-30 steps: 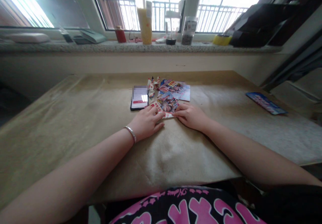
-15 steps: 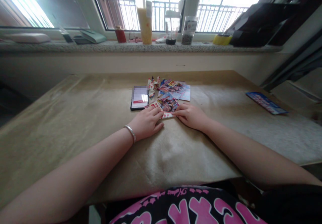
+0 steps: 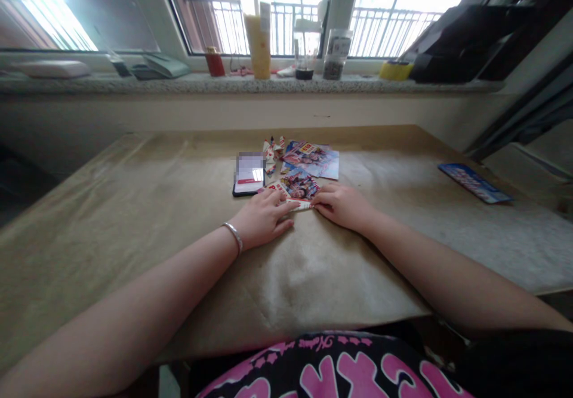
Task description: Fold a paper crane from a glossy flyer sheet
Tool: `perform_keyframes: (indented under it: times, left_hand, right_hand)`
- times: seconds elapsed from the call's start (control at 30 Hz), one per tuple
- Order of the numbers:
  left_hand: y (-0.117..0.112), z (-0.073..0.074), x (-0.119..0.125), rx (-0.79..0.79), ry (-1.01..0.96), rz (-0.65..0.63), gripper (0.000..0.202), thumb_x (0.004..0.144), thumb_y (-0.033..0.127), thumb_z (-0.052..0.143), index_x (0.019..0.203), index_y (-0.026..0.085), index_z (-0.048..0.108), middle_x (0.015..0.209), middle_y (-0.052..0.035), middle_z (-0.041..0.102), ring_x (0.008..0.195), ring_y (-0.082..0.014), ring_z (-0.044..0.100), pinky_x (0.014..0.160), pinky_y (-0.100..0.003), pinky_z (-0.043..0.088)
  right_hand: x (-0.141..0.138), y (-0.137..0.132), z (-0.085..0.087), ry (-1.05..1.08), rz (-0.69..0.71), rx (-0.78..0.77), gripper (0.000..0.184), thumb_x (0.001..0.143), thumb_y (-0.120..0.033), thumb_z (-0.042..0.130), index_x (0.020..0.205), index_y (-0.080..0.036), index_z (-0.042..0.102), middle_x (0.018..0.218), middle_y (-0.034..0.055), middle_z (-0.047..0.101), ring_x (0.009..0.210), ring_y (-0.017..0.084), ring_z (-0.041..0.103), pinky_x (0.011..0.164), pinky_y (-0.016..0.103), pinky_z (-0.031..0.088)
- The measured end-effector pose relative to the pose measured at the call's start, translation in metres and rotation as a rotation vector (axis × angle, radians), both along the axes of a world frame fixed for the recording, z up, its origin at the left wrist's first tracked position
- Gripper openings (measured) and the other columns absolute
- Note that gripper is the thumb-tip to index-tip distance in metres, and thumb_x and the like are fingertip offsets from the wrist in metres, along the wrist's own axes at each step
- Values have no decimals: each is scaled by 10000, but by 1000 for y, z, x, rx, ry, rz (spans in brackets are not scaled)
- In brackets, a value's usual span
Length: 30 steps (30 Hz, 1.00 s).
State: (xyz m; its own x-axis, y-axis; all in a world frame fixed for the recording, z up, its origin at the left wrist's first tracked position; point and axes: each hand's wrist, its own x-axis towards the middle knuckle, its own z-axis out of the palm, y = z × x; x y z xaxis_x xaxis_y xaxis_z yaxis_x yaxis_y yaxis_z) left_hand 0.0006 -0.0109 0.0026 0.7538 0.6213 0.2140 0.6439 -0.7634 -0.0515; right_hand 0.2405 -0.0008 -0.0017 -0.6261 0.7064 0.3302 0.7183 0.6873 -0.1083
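A small colourful printed paper (image 3: 297, 187) lies on the brown paper-covered table (image 3: 134, 207), folded at its near edge. My left hand (image 3: 263, 219), a silver bracelet on its wrist, lies on the paper's near left corner with fingers pressed flat. My right hand (image 3: 342, 206) pinches the near right edge of the same paper, fingers curled. A phone (image 3: 249, 174) with a lit screen sits just left of the paper. Behind it lie another printed sheet (image 3: 316, 158) and a small folded paper shape (image 3: 271, 151).
A blue printed strip (image 3: 473, 182) lies at the table's far right. On the stone window sill stand a tall yellow drink cup (image 3: 258, 37), a red can (image 3: 213, 61), jars (image 3: 336, 53), a yellow tape roll (image 3: 394, 70) and a dark device (image 3: 465, 40).
Almost nothing differs; both hands stay pressed on the paper's near edge, with the fingers shifting only slightly.
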Motion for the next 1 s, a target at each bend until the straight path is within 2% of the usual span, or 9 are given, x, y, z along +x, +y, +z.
perform_keyframes:
  times: [0.23,0.67,1.0]
  left_hand:
    - [-2,2,4,-52,-16,-64,467,893,403,456,1271,131,499,1237,-123,516,1164,-264,445,1040,-410,349]
    - [-2,5,4,-50,18,-65,480,902,439,434,1291,162,474,1206,-111,533,1110,-253,478,992,-395,380]
    - [-3,4,5,-62,28,-47,499,907,446,418,1296,139,471,1216,-114,524,1136,-268,454,1013,-405,359]
  right_hand:
    - [-2,-3,2,-55,-36,22,201,882,-269,499,887,-226,695,876,43,655,856,173,580,715,266,400]
    - [-4,-4,5,-122,8,68,191,881,-231,496,869,-201,684,855,55,657,831,175,574,676,272,385]
    - [-1,-1,0,-48,16,46,176,880,-223,508,880,-197,682,848,49,652,838,176,572,713,271,396]
